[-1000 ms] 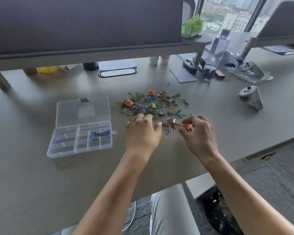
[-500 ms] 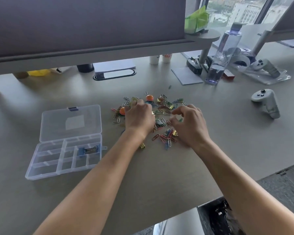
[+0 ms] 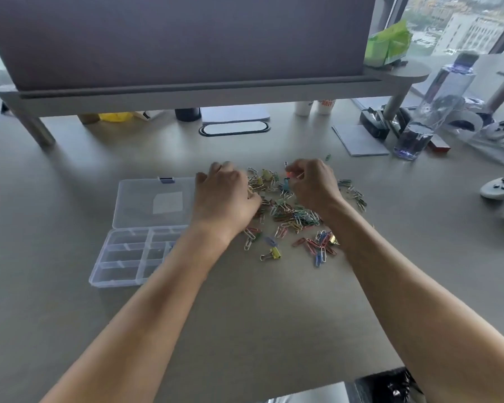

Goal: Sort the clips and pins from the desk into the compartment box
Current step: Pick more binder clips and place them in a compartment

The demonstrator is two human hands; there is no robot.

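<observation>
Grey desk [image 3: 70,301] stretches under a dark partition screen [image 3: 172,39], with a window onto city buildings at the far right. A person leans over it, both bare forearms reaching forward.

Spread across the middle of the desk is a loose pile of coloured paper clips [image 3: 294,213], with a few binder clips mixed in; one yellow binder clip [image 3: 272,253] lies apart at the near edge of the pile. The left hand [image 3: 224,196] rests knuckles-up on the left side of the pile, fingers curled down into the clips; I cannot tell whether they hold anything. The right hand [image 3: 314,184] sits over the far right part of the pile, thumb and forefinger pinched narrow on a small red-orange pin or clip [image 3: 288,173], too blurred to tell which.

Just left of the pile lies the clear compartment box [image 3: 122,257], its lid [image 3: 152,202] folded flat open toward the partition. The left forearm crosses over the box's right end, hiding those compartments.

Further right stand a water bottle [image 3: 431,112], a grey notepad [image 3: 358,141] and a white game controller [image 3: 501,193], all well apart from the clips.
</observation>
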